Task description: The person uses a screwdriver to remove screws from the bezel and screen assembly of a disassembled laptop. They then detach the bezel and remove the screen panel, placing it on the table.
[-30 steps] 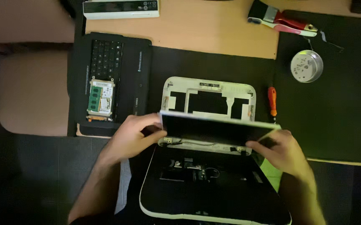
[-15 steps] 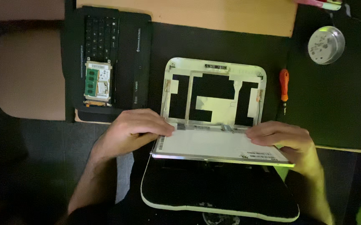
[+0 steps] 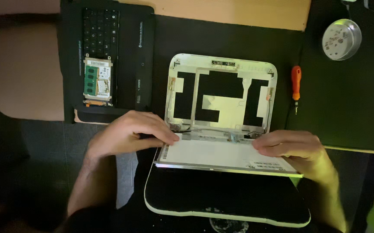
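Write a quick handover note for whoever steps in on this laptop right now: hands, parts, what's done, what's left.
Left hand presses the left end of the display panel; right hand holds its right end.
The panel lies face down over the black laptop base, in front of the bare white lid shell.
Done: panel is out of the lid.
Left: it seems still tethered at the hinge; check the cable.
Orange screwdriver lies to the right, removed keyboard at upper left.

To your far left, a black keyboard panel lies with a green memory module resting on it. On your right, an orange-handled screwdriver lies on the dark mat, with a round silver tin beyond it.
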